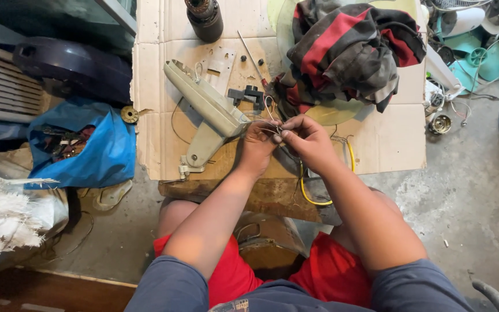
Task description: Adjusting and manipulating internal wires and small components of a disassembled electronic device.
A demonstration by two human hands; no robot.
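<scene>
Your left hand [258,145] and your right hand [306,138] meet over the middle of the cardboard sheet [157,75] that covers the low table [272,196]. Both are closed in a fingertip pinch on a bundle of thin wires [272,128], the thumbs and forefingers pressed together right where the strands cross. The wires run back to the left into the open end of a grey plastic fan housing [206,104], which lies flat and slanted on the cardboard, its narrow neck pointing down toward the table's near edge.

A yellow cable [302,188] loops out from under your right wrist and hangs over the front of the table. Just above your hands lies a small black plastic bracket [246,94], and beside it a thin screwdriver [252,58] rests at an angle, its tip toward a heap of red, black and grey striped cloth [350,49] piled at the right of the sheet. A dark cylindrical motor part [205,18] stands at the far edge of the cardboard.

Off the table on your left, a blue plastic bag [102,153] sits on the floor with dark bits inside. To your right, on the concrete floor, are teal fan parts [480,58].
</scene>
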